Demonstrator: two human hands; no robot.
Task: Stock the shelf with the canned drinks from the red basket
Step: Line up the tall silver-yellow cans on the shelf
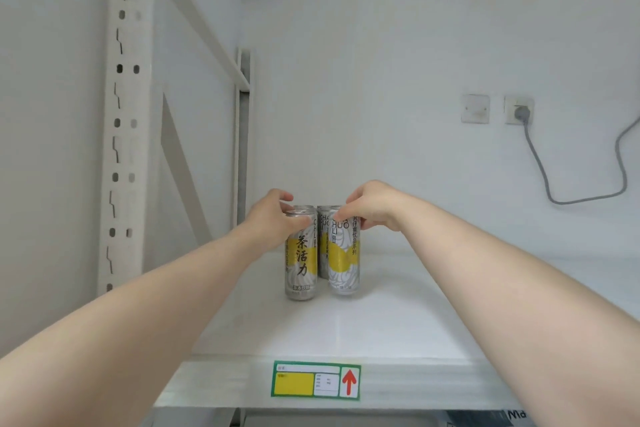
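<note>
White steel shelf (391,315) carries your cluster of slim silver-and-yellow cans, upright and touching, toward its back left corner. Your left hand (273,217) grips the top of the front-left can (300,265), printed 茶活力. Your right hand (372,206) pinches the rim of the front-right can (343,260), lettered HUO LI. At least 1 more can stands behind them. A green-bordered price tag (316,380) with a red arrow sits on the front edge.

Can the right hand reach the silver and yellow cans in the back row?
Probably yes. The right hand is already at the tops of the silver and yellow drink cans, and only the front cans stand before the back row.
</note>
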